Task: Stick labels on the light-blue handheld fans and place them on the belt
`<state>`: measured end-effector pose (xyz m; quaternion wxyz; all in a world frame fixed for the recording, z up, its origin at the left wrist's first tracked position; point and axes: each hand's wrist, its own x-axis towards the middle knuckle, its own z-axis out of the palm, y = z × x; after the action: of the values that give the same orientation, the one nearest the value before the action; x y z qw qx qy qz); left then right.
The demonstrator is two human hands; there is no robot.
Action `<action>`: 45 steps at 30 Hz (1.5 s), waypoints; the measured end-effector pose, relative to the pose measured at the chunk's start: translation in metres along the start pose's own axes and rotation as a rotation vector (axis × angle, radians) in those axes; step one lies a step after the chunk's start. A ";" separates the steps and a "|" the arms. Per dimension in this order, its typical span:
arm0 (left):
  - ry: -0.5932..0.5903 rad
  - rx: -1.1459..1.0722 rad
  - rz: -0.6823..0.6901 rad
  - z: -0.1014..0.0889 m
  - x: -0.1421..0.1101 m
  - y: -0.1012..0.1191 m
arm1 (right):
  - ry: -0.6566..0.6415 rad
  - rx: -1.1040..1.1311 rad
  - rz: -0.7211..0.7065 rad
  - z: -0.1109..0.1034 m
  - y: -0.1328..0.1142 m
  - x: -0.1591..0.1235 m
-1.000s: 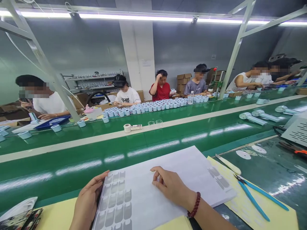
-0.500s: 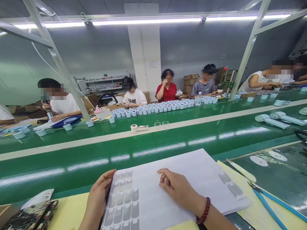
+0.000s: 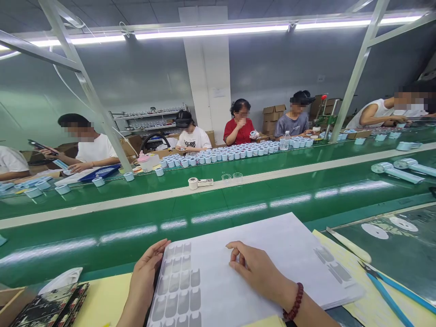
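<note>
A thick stack of white label sheets [image 3: 218, 281], with rows of grey rounded shapes at its left and right, lies tilted in front of me. Its upper left edge is in the grip of my left hand [image 3: 146, 272], whose fingertips are at the corner. Over the middle of the top sheet rests my right hand [image 3: 255, 272], index finger out, the other fingers loosely bent, with nothing seen in it. A dark red bead bracelet [image 3: 294, 301] circles that wrist. Part of a yellow sheet [image 3: 265, 321] shows at the bottom edge of the stack.
Blue-handled cutters [image 3: 384, 286] and a pale-handled knife [image 3: 350, 245] lie at right on yellow backing paper [image 3: 408, 299]. Dark printed pieces [image 3: 51, 304] are at lower left. Beyond runs a green conveyor [image 3: 136, 245] with light-blue cups [image 3: 218, 156]; several co-workers sit behind it.
The view has shifted slightly, moving everything a little to the right. Both hands keep their places on the stack. Across the belt, the co-worker at far left has lowered a phone-like object.
</note>
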<state>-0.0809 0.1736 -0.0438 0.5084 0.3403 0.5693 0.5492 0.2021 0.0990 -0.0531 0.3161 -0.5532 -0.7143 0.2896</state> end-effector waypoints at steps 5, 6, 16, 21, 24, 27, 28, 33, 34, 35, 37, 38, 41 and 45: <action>-0.004 0.094 0.055 -0.002 0.001 -0.002 | -0.006 -0.005 -0.001 0.000 0.000 0.000; -0.008 0.122 0.072 -0.002 0.001 -0.002 | -0.006 -0.004 0.000 0.000 0.000 -0.001; -0.043 0.434 0.260 -0.008 0.001 0.001 | -0.016 0.002 0.013 -0.001 -0.001 0.000; -0.034 0.459 0.288 -0.008 0.004 -0.004 | -0.020 0.003 0.019 -0.001 -0.002 -0.001; -0.012 0.445 0.297 -0.008 0.007 -0.008 | -0.022 0.003 0.020 -0.001 -0.001 -0.001; 0.001 0.408 0.310 -0.009 0.010 -0.011 | -0.021 0.000 0.020 -0.001 -0.001 -0.001; 0.001 0.393 0.315 -0.009 0.010 -0.012 | -0.019 -0.002 0.020 -0.001 -0.001 -0.001; 0.011 0.328 0.329 -0.009 0.013 -0.015 | -0.020 -0.010 0.024 -0.002 -0.003 -0.001; 0.014 0.319 0.329 -0.009 0.013 -0.015 | -0.021 -0.011 0.025 -0.003 -0.003 -0.001; 0.017 0.310 0.327 -0.009 0.013 -0.015 | -0.021 -0.012 0.025 -0.003 -0.004 -0.001; 0.022 0.297 0.318 -0.009 0.014 -0.016 | -0.019 -0.013 0.024 -0.003 -0.004 -0.001; 0.025 0.292 0.311 -0.009 0.013 -0.016 | -0.018 -0.013 0.023 -0.003 -0.003 -0.001; 0.031 0.279 0.287 -0.008 0.012 -0.016 | -0.017 -0.011 0.022 -0.003 -0.003 -0.001; 0.022 0.267 0.255 -0.007 0.011 -0.016 | -0.017 -0.008 0.020 -0.002 -0.002 -0.001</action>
<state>-0.0877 0.1790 -0.0622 0.3788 0.4682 0.5949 0.5323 0.2028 0.0975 -0.0500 0.3050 -0.5589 -0.7126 0.2946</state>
